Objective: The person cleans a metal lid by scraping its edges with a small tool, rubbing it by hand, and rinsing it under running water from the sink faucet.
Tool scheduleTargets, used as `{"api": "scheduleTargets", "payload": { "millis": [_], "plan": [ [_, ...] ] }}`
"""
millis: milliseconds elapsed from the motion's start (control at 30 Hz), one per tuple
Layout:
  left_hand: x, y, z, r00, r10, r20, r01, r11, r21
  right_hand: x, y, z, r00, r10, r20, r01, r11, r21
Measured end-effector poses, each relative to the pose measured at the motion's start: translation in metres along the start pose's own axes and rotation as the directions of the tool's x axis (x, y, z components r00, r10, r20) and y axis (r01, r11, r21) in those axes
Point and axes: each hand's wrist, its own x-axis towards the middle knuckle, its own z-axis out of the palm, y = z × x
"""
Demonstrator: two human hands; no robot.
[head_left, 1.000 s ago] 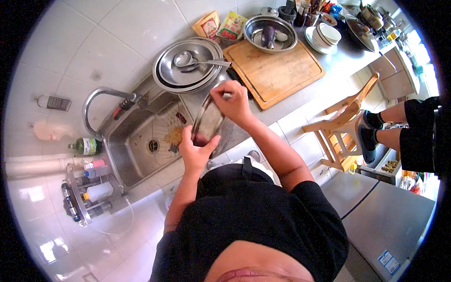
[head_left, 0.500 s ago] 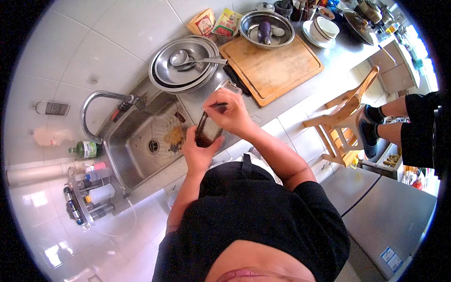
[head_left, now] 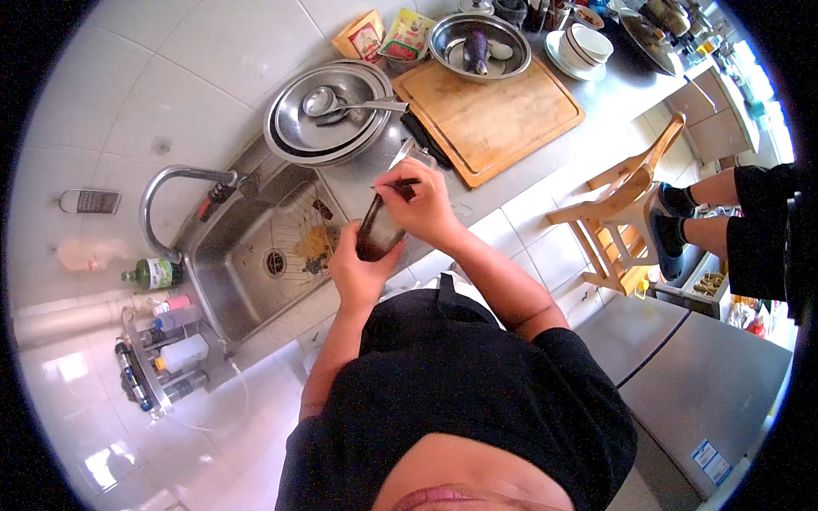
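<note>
My left hand (head_left: 362, 277) is wrapped round the lower part of a glass jar (head_left: 376, 240) with dark brown contents, tilted over the counter edge beside the sink. At the jar's upper end, my right hand (head_left: 423, 203) is closed, with a small dark thing (head_left: 409, 182) pinched between thumb and fingers; its kind is hard to make out. Just beyond the right knuckles a clear glass-like object (head_left: 412, 152) shows in part on the counter. A wooden cutting board (head_left: 486, 115) lies to the right of it.
Left of my hands is a steel sink (head_left: 241, 281) with a faucet (head_left: 162, 200) and food scraps. Nested steel bowls (head_left: 285, 136) hold ladles. A steel bowl (head_left: 443, 34) with an eggplant (head_left: 475, 53) stands behind the board. Another person's legs (head_left: 711, 230) are near a wooden chair (head_left: 630, 183).
My right hand's fingers have shifted slightly at the jar's upper end, and the dark thing in them shows more clearly. The jar stays in my left hand. The view has moved slightly.
</note>
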Motion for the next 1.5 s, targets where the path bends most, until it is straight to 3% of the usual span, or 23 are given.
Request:
{"api": "scheduleTargets", "payload": {
  "millis": [100,200,300,333,400,500,600,633,667,733,867,900,1000,1033,1133,1200,1267,1300,1400,1433,1467,1500],
  "plan": [
    [-0.002,-0.001,0.001,1.000,-0.017,0.016,0.017,1.000,-0.010,-0.006,-0.012,0.000,0.991,0.064,0.118,-0.084,0.981,0.175],
    [-0.005,-0.001,0.000,0.998,-0.051,0.027,0.051,0.999,0.001,-0.006,-0.008,0.003,0.982,-0.088,0.168,0.074,0.994,0.084],
    [-0.005,0.005,-0.003,0.998,-0.052,0.032,0.052,0.999,-0.004,-0.005,0.001,-0.002,0.989,0.141,-0.034,-0.140,0.990,0.024],
    [-0.006,0.003,0.000,1.000,-0.017,-0.003,0.017,1.000,-0.022,0.000,0.006,-0.004,0.979,0.193,-0.071,-0.186,0.978,0.094],
    [-0.006,0.003,0.001,1.000,-0.001,-0.022,0.000,0.999,-0.033,0.001,0.002,-0.010,0.990,0.140,-0.025,-0.141,0.990,-0.011],
    [-0.007,0.002,0.000,0.999,-0.043,0.016,0.043,0.999,-0.028,-0.007,-0.006,-0.005,0.984,-0.110,0.142,0.094,0.989,0.112],
    [-0.009,-0.005,0.001,0.999,-0.042,0.000,0.042,0.998,-0.048,-0.008,0.000,-0.004,0.991,-0.097,0.093,0.088,0.991,0.097],
    [-0.010,-0.007,0.001,0.999,-0.041,-0.007,0.041,0.997,-0.061,-0.005,0.007,-0.004,0.999,-0.033,-0.005,0.033,0.997,0.066],
    [-0.011,-0.009,0.001,0.999,-0.041,-0.011,0.040,0.996,-0.075,-0.001,0.011,-0.008,0.985,0.169,-0.034,-0.165,0.982,0.094],
    [-0.018,-0.023,0.002,0.998,-0.062,0.017,0.063,0.991,-0.120,0.011,0.023,-0.017,0.989,0.103,-0.104,-0.105,0.994,-0.014],
    [-0.023,-0.038,0.002,0.999,0.021,-0.026,-0.024,0.989,-0.144,0.002,0.016,-0.014,0.998,-0.044,0.045,0.039,0.994,0.099],
    [-0.025,-0.042,0.001,1.000,-0.019,-0.025,0.014,0.986,-0.166,0.000,0.013,-0.014,0.994,0.067,0.091,-0.078,0.988,0.130],
    [-0.029,-0.042,-0.005,0.986,-0.167,0.026,0.166,0.936,-0.310,0.007,0.046,-0.013,0.978,0.178,-0.106,-0.173,0.984,0.054],
    [-0.031,-0.041,-0.009,0.982,-0.182,0.046,0.187,0.937,-0.294,0.011,0.054,-0.014,0.960,0.251,-0.126,-0.228,0.959,0.171],
    [-0.028,-0.041,-0.015,0.971,-0.221,0.094,0.238,0.937,-0.256,0.006,0.048,-0.013,0.964,0.262,-0.033,-0.249,0.944,0.217],
    [-0.032,-0.040,-0.015,0.971,-0.225,0.085,0.240,0.926,-0.290,0.003,0.023,-0.006,0.988,0.148,0.037,-0.151,0.926,0.347],
    [-0.031,-0.041,-0.014,0.969,-0.234,0.086,0.249,0.914,-0.319,0.001,0.023,0.004,0.989,-0.066,0.133,0.025,0.957,0.288],
    [-0.031,-0.043,-0.015,0.971,-0.221,0.087,0.238,0.914,-0.327,-0.001,0.023,0.006,0.991,0.029,0.128,-0.067,0.949,0.309],
    [-0.036,-0.047,-0.017,0.971,-0.219,0.095,0.238,0.910,-0.339,0.013,0.050,0.000,0.964,0.246,-0.102,-0.225,0.957,0.183],
    [-0.040,-0.047,-0.018,0.967,-0.235,0.102,0.256,0.908,-0.331,0.017,0.054,-0.010,0.959,0.266,-0.102,-0.251,0.958,0.141],
    [-0.038,-0.047,-0.016,0.963,-0.245,0.107,0.267,0.907,-0.326,0.016,0.053,-0.014,0.922,0.384,-0.054,-0.370,0.913,0.172],
    [-0.037,-0.048,-0.014,0.979,-0.189,0.077,0.203,0.930,-0.305,0.016,0.050,-0.014,0.936,0.352,0.003,-0.341,0.906,0.251]
  ]
}}
